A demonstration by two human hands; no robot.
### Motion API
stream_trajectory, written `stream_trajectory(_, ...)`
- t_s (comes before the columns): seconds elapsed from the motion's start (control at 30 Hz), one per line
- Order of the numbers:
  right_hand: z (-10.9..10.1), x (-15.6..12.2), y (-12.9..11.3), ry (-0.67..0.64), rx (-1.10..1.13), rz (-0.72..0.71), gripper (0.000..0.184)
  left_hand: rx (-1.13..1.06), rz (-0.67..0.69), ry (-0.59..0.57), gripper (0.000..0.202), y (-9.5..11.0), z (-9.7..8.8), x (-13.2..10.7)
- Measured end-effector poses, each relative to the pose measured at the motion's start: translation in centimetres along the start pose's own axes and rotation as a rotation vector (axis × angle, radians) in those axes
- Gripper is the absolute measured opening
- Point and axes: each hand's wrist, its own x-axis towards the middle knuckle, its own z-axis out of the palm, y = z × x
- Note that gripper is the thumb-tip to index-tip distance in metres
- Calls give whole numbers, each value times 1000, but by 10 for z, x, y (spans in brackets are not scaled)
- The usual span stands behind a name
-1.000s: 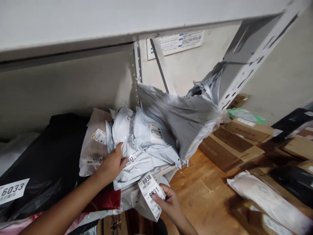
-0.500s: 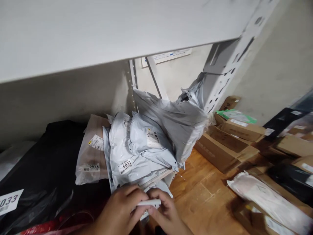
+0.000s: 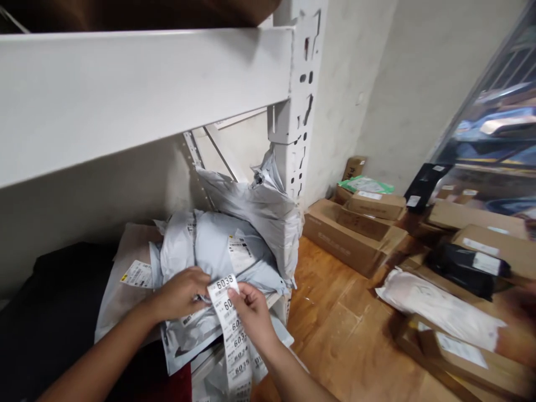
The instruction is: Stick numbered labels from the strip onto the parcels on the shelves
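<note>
My right hand (image 3: 250,312) pinches a long white strip of numbered stickers (image 3: 233,335); its top sticker reads 6038. My left hand (image 3: 181,293) is at the strip's top edge, fingers curled against it, over a heap of grey plastic mail bags (image 3: 218,245) on a low shelf. One of these bags carries a white shipping label (image 3: 240,252). A larger grey bag (image 3: 259,206) leans against the white shelf post (image 3: 299,100).
A black bag (image 3: 54,312) lies at the left on the same shelf, under a white shelf beam (image 3: 125,95). Cardboard boxes (image 3: 352,234), a white padded parcel (image 3: 435,310) and black parcels (image 3: 469,265) lie on the wooden floor at the right.
The view has swung up and to the right. The sticker strip, held edge-on half a second ago, now hangs unrolled in my right hand with my left hand at its top.
</note>
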Motion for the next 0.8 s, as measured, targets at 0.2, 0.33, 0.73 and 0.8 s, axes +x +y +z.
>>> stream_trajectory(0.2, 5, 15, 25, 27, -65, 39, 47, -718, -292, 100, 29, 0, 14, -2)
stream_trajectory(0.33, 7, 13, 25, 55, -95, 8, 43, -736, -399, 6, 41, -8, 15, 5)
stream_trajectory(0.73, -5, 11, 23, 45, -211, 85, 44, -233, -469, 260, 29, 3, 36, 12)
stream_trajectory(0.8, -7, 11, 26, 3, -201, 106, 43, -43, -452, 267, 26, 8, 38, 12)
